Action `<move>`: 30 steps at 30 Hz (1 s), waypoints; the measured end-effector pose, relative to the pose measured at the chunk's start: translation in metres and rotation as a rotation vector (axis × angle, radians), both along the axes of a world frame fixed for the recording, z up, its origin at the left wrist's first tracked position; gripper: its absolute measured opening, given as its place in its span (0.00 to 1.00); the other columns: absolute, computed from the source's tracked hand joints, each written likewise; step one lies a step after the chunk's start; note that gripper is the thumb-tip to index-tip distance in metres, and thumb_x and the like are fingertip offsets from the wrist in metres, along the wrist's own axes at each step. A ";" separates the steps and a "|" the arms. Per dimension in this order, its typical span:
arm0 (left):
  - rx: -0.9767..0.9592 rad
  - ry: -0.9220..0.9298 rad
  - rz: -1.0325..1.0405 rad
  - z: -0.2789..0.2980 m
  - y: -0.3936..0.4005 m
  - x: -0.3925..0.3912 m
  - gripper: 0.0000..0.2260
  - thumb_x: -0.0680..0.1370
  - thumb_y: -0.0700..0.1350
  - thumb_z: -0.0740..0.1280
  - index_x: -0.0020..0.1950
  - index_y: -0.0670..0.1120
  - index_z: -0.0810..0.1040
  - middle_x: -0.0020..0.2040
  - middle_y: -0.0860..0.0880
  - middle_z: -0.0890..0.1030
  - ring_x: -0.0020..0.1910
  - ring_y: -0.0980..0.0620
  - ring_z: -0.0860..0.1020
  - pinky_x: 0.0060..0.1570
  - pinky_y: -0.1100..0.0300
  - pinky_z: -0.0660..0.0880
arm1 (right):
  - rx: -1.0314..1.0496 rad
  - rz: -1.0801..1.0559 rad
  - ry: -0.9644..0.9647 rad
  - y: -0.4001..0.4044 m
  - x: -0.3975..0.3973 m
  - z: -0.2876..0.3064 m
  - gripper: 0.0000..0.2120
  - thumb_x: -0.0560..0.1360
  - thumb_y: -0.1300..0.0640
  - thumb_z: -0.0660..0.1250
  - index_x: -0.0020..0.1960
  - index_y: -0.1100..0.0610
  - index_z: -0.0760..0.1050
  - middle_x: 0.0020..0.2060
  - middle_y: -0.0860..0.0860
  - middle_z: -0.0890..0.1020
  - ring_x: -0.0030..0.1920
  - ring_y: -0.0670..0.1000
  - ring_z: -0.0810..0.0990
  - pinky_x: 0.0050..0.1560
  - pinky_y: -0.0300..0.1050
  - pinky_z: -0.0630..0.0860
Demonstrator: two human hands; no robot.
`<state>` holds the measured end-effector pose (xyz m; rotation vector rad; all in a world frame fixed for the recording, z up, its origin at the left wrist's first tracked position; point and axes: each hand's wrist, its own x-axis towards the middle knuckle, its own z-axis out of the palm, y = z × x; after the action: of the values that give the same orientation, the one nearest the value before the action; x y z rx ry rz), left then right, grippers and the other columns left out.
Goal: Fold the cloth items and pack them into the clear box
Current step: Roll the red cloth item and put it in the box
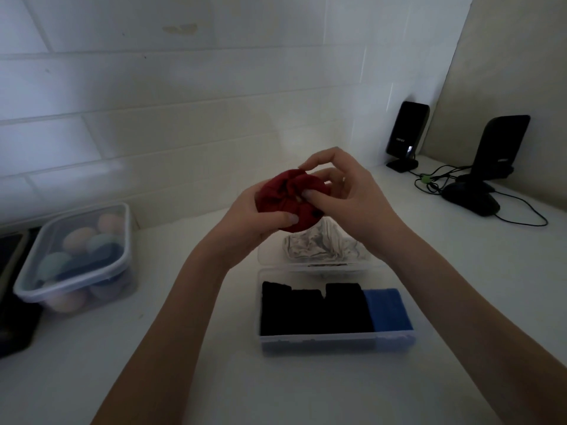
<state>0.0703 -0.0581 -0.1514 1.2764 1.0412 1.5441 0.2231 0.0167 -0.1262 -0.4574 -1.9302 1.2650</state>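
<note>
Red cloth item is bunched into a ball, held in the air above the white counter, over the far end of the box area.

Left hand cups it from below and the side, thumb pressed across the front. Right hand works the top: thumb pushing into the gathered centre, forefinger curled over the upper edge, other fingers loosely spread behind. Both hands closed on the cloth, neither flat.

Clear box sits just below and nearer the camera. Inside: 3 black folded items in a row, 1 blue folded item at the right end, touching the last black one. Row looks full across the width.

Behind it, a second clear tray or lid with a crumpled grey-white cloth, not yet folded.

Handling guess: red piece is light, soft, limp, stretchy-looking knit. Not slippery, not fragile. It will spring open if released, so keep the pinch on the gathered opening and support underneath. For packing, grip across the bundle, compress, wedge it in so neighbours hold the shape.

Lidded tub of pastel rounded items at left is well apart, not involved.
</note>
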 end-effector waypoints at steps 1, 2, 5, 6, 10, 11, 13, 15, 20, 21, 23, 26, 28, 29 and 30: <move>0.003 0.015 0.053 0.001 0.000 0.001 0.25 0.63 0.31 0.68 0.60 0.41 0.75 0.54 0.40 0.80 0.54 0.44 0.79 0.55 0.53 0.77 | 0.022 -0.033 0.006 0.000 0.001 0.001 0.14 0.72 0.69 0.66 0.51 0.52 0.73 0.44 0.54 0.80 0.42 0.55 0.82 0.42 0.49 0.81; 0.008 0.048 0.112 0.002 0.000 0.002 0.25 0.62 0.33 0.70 0.58 0.42 0.75 0.54 0.39 0.79 0.53 0.43 0.79 0.56 0.51 0.76 | 0.038 -0.058 0.004 0.000 0.002 0.002 0.14 0.71 0.68 0.66 0.50 0.50 0.73 0.45 0.52 0.79 0.42 0.57 0.82 0.41 0.51 0.82; 0.032 0.178 0.216 0.007 -0.006 0.003 0.24 0.63 0.35 0.71 0.55 0.51 0.74 0.54 0.43 0.78 0.47 0.49 0.81 0.48 0.55 0.77 | 0.106 -0.071 -0.014 -0.004 0.005 0.005 0.14 0.71 0.70 0.66 0.44 0.51 0.74 0.47 0.51 0.78 0.46 0.61 0.82 0.42 0.55 0.83; 0.041 0.203 0.217 0.008 -0.009 0.003 0.24 0.65 0.34 0.71 0.56 0.53 0.72 0.55 0.43 0.77 0.45 0.50 0.82 0.47 0.57 0.77 | 0.111 -0.060 -0.023 -0.007 0.007 0.005 0.14 0.71 0.71 0.65 0.43 0.52 0.75 0.47 0.51 0.78 0.46 0.60 0.82 0.43 0.55 0.82; 0.085 0.316 0.141 0.012 -0.027 0.007 0.21 0.70 0.28 0.69 0.53 0.51 0.71 0.54 0.48 0.75 0.39 0.51 0.82 0.42 0.61 0.79 | 0.037 -0.041 -0.091 -0.015 0.023 -0.005 0.11 0.71 0.70 0.69 0.46 0.56 0.81 0.46 0.56 0.84 0.43 0.62 0.83 0.48 0.58 0.81; 0.074 0.385 0.130 0.011 -0.032 0.008 0.19 0.70 0.28 0.69 0.51 0.50 0.73 0.55 0.48 0.75 0.40 0.49 0.83 0.43 0.59 0.79 | 0.022 -0.031 -0.129 -0.018 0.029 -0.009 0.12 0.70 0.70 0.69 0.48 0.56 0.82 0.46 0.57 0.84 0.43 0.63 0.83 0.49 0.56 0.81; 0.042 0.563 0.139 0.008 -0.042 0.011 0.17 0.69 0.32 0.72 0.48 0.52 0.77 0.55 0.47 0.74 0.46 0.48 0.82 0.46 0.58 0.79 | 0.016 0.003 -0.202 -0.025 0.038 -0.017 0.13 0.69 0.70 0.71 0.50 0.56 0.82 0.48 0.57 0.84 0.44 0.62 0.82 0.49 0.53 0.81; 0.018 0.709 0.149 0.004 -0.051 0.015 0.16 0.68 0.34 0.74 0.48 0.52 0.79 0.54 0.48 0.74 0.51 0.50 0.79 0.46 0.62 0.79 | 0.043 0.031 -0.279 -0.033 0.044 -0.021 0.14 0.68 0.68 0.72 0.50 0.54 0.82 0.49 0.54 0.83 0.43 0.61 0.82 0.48 0.50 0.82; -0.132 0.875 0.118 0.000 -0.069 0.027 0.18 0.64 0.37 0.77 0.49 0.52 0.78 0.51 0.50 0.76 0.44 0.56 0.78 0.45 0.65 0.78 | 0.204 0.023 -0.546 -0.046 0.047 -0.031 0.16 0.67 0.63 0.74 0.52 0.49 0.81 0.41 0.42 0.80 0.42 0.52 0.82 0.48 0.43 0.80; -0.173 0.922 0.120 -0.001 -0.070 0.028 0.18 0.64 0.38 0.78 0.49 0.52 0.78 0.50 0.50 0.77 0.44 0.55 0.78 0.46 0.63 0.78 | 0.243 0.023 -0.585 -0.048 0.047 -0.034 0.16 0.67 0.61 0.74 0.53 0.49 0.81 0.40 0.43 0.80 0.42 0.51 0.81 0.46 0.40 0.78; -0.242 1.045 0.140 0.000 -0.073 0.031 0.18 0.64 0.41 0.78 0.51 0.51 0.78 0.50 0.50 0.77 0.45 0.54 0.77 0.50 0.58 0.78 | 0.311 0.043 -0.637 -0.053 0.044 -0.037 0.17 0.67 0.60 0.74 0.55 0.50 0.81 0.41 0.47 0.81 0.42 0.51 0.81 0.46 0.41 0.76; -0.289 1.268 0.141 0.002 -0.072 0.037 0.18 0.67 0.44 0.76 0.56 0.49 0.79 0.51 0.50 0.77 0.47 0.54 0.74 0.53 0.58 0.75 | 0.391 0.081 -0.697 -0.056 0.039 -0.038 0.18 0.68 0.61 0.73 0.57 0.53 0.80 0.44 0.51 0.82 0.41 0.51 0.79 0.43 0.39 0.73; -0.309 1.432 0.130 0.003 -0.069 0.045 0.16 0.69 0.44 0.73 0.56 0.48 0.79 0.52 0.48 0.78 0.50 0.51 0.75 0.52 0.56 0.73 | 0.453 0.107 -0.747 -0.055 0.036 -0.039 0.17 0.68 0.59 0.73 0.57 0.53 0.80 0.46 0.53 0.82 0.39 0.48 0.76 0.38 0.35 0.69; -0.314 1.518 0.139 0.004 -0.068 0.048 0.15 0.70 0.45 0.71 0.56 0.48 0.78 0.52 0.48 0.78 0.51 0.49 0.75 0.52 0.55 0.73 | 0.480 0.110 -0.773 -0.055 0.035 -0.039 0.18 0.68 0.58 0.73 0.58 0.52 0.79 0.47 0.53 0.81 0.39 0.47 0.74 0.38 0.35 0.68; -0.313 1.596 0.160 0.004 -0.067 0.051 0.13 0.71 0.47 0.70 0.55 0.49 0.78 0.51 0.47 0.79 0.53 0.48 0.75 0.51 0.54 0.73 | 0.502 0.101 -0.795 -0.055 0.035 -0.039 0.18 0.68 0.56 0.73 0.58 0.51 0.79 0.47 0.52 0.78 0.40 0.46 0.72 0.40 0.37 0.68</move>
<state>0.1216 -0.1255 -0.1470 2.1685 2.2065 0.0974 0.2579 -0.0382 -0.1651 -0.6625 -2.8566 0.6278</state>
